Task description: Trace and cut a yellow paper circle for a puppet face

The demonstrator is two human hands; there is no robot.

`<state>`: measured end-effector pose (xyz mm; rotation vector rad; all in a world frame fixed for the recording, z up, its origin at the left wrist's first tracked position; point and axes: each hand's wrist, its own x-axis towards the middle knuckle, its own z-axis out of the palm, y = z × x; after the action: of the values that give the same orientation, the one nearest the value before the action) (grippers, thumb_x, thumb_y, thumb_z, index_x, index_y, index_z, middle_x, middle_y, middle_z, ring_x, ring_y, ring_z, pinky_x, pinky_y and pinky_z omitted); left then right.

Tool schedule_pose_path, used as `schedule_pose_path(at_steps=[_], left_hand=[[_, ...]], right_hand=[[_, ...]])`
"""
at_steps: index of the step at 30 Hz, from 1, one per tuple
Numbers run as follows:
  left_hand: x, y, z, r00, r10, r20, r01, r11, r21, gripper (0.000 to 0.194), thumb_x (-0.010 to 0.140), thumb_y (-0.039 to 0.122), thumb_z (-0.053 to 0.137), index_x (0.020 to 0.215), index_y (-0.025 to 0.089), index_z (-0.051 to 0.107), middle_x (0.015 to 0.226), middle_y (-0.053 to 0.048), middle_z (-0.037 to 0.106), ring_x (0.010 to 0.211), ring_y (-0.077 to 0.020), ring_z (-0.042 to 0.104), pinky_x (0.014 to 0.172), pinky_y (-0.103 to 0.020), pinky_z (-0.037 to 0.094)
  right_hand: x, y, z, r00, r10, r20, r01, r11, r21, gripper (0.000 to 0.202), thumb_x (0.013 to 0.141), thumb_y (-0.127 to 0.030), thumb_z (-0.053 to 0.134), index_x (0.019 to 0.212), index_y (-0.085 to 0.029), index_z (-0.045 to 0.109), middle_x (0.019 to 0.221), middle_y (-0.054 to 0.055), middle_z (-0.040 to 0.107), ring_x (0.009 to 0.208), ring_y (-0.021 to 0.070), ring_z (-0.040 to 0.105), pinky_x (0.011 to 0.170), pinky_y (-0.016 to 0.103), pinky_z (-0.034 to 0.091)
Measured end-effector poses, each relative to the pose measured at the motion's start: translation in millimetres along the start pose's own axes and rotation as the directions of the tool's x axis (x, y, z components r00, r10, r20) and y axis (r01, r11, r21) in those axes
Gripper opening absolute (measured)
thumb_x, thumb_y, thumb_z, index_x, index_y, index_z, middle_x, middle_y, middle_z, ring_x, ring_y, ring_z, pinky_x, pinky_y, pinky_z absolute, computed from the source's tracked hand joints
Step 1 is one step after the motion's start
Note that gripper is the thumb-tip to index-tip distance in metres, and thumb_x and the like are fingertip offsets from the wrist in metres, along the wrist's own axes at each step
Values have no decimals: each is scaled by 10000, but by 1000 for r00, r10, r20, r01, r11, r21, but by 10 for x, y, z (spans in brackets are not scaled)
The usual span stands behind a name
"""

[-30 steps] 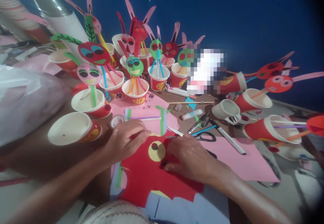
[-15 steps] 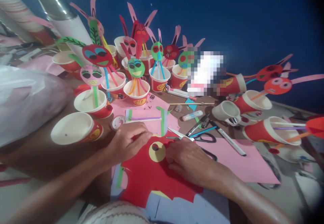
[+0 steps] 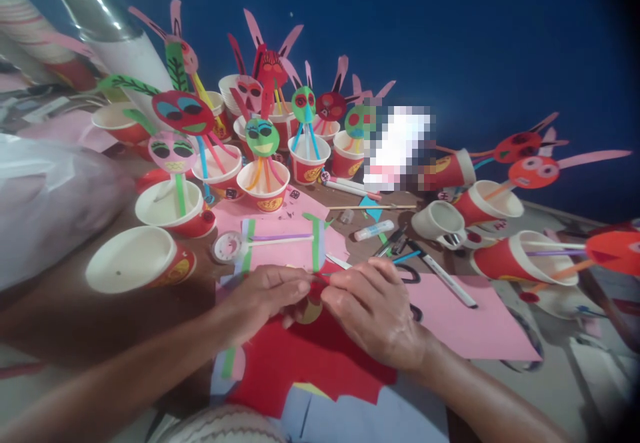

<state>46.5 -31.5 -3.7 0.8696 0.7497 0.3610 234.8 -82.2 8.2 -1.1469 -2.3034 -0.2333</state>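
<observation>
My left hand (image 3: 273, 293) is closed, its thumb and fingertips pinching a small red paper piece (image 3: 317, 289). Opposite it, the fingers of my right hand (image 3: 375, 309) are curled shut at the other side of the same piece; its exact shape is mostly hidden. Below both hands lies a large red paper sheet (image 3: 295, 356) with jagged cut edges. A yellow paper circle (image 3: 309, 314) on it is partly covered by my fingers. Scissors with black handles (image 3: 411, 274) lie behind my right hand, largely hidden by it.
Several red paper cups with paper-faced straw figures stand at the back, one green-faced figure (image 3: 262, 137) nearest the middle. Pink paper (image 3: 465, 323) lies to the right under a marker (image 3: 445, 276). A white mug (image 3: 440, 223), a glue stick (image 3: 374, 231) and a tape roll (image 3: 229, 248) sit nearby.
Both hands have come off the red sheet and together over the yellow circle. The small red piece is now pinched between them. The view has shifted slightly.
</observation>
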Motion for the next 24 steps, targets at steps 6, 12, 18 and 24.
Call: schedule_pose_path(at_steps=[6, 12, 18, 24], left_hand=[[55, -73, -36, 990, -15, -140, 15, 1000, 4, 252, 698, 351, 689, 823, 132, 686, 604, -2, 587, 495, -71, 456, 450, -195, 328], [89, -27, -62, 966, 89, -245, -86, 996, 20, 188, 739, 301, 644, 823, 136, 677, 629, -24, 648, 519, -85, 519, 489, -199, 358], [79, 81, -59, 953, 113, -282, -125, 992, -24, 172, 727, 294, 645, 795, 137, 645, 701, -44, 683, 552, -116, 577, 494, -216, 396], [111, 54, -101, 955, 127, -269, -135, 991, -12, 136, 754, 260, 622, 811, 140, 653, 687, -20, 663, 546, -89, 538, 510, -209, 373]], right_hand=[[-36, 8, 105, 999, 21, 29, -21, 1000, -4, 100, 832, -101, 521, 853, -185, 570, 801, 8, 653, 715, 141, 520, 728, 325, 341], [-19, 164, 117, 994, 58, 95, -53, 997, -47, 76, 828, -149, 552, 845, -201, 604, 829, 7, 663, 746, 161, 542, 750, 344, 344], [-81, 806, -47, 891, 403, 207, -356, 906, -231, 119, 849, -210, 543, 856, -186, 659, 896, 49, 671, 881, 221, 566, 765, 339, 387], [-174, 1011, -81, 822, 429, 374, -347, 899, -269, 206, 801, -220, 588, 1000, -208, 639, 1053, 54, 632, 994, 250, 527, 821, 360, 404]])
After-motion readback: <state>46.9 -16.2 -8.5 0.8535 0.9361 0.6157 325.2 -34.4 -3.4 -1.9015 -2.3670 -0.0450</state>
